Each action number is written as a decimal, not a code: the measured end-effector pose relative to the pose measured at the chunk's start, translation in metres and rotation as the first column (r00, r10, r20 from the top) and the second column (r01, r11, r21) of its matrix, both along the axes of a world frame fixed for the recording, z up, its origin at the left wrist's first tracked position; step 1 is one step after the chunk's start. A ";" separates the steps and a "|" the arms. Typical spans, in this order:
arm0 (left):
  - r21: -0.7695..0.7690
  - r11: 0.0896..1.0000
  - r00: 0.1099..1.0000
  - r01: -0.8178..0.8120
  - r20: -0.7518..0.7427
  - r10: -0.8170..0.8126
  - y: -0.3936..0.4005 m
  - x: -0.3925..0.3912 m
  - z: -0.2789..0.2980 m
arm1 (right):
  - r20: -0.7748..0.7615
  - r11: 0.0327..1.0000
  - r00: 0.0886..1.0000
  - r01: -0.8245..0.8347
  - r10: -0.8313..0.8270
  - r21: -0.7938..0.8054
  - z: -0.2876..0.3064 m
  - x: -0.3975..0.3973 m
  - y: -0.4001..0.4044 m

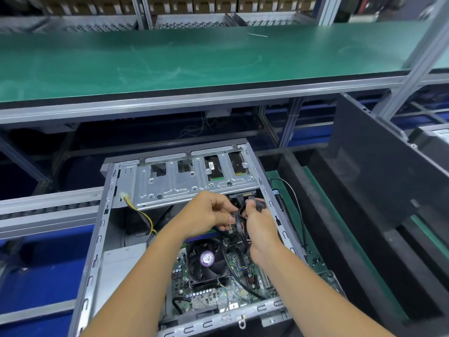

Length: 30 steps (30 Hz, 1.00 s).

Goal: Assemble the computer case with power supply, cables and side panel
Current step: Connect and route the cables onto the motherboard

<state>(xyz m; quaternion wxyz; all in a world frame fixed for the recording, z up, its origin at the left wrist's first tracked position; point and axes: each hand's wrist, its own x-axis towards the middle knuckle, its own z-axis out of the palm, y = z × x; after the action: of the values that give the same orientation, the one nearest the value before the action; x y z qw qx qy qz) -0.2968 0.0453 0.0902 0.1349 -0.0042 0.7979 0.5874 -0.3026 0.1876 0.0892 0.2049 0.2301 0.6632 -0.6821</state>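
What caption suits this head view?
Both hands, left hand and right hand, grip black cables inside the open computer case.

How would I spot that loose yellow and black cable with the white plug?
Start at the open computer case and find its silver drive cage at the far end. The yellow-and-black cable hangs below the cage's left corner, left of both hands. Its white plug is unconnected; neighbouring cables are black.

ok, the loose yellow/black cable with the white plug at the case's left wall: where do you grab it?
Grip the white plug itself, coming from above through the open side of the case. The plug sticks up free beside the drive cage, while the yellow and black wires drop away below and would just flex.
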 end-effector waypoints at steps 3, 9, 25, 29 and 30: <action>-0.046 0.999 0.999 -0.021 -0.033 0.019 0.000 0.001 -0.002 | 0.026 0.991 0.995 -0.096 0.093 0.095 -0.004 -0.002 0.001; -0.128 0.990 0.995 -0.059 -0.083 0.049 0.002 0.003 -0.002 | 0.103 0.975 0.970 -0.221 0.218 0.013 -0.004 -0.001 0.012; 0.310 0.924 0.951 -0.223 -0.139 0.276 -0.008 0.006 0.015 | -0.007 0.731 0.881 -0.397 0.473 -0.554 0.009 0.011 0.029; 0.356 0.861 0.898 -0.363 -0.115 0.426 -0.011 0.006 0.020 | -0.110 0.704 0.878 -0.443 0.465 -0.555 0.014 0.015 0.030; 0.339 0.859 0.885 -0.384 -0.129 0.447 -0.011 0.007 0.021 | -0.125 0.706 0.877 -0.450 0.463 -0.547 0.016 0.016 0.031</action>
<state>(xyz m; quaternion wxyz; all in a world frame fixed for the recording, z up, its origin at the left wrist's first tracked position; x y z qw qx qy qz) -0.2899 0.0340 0.1110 -0.0787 -0.0965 0.6873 0.7156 -0.2863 0.2181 0.1049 0.4325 -0.0043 0.4670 -0.7713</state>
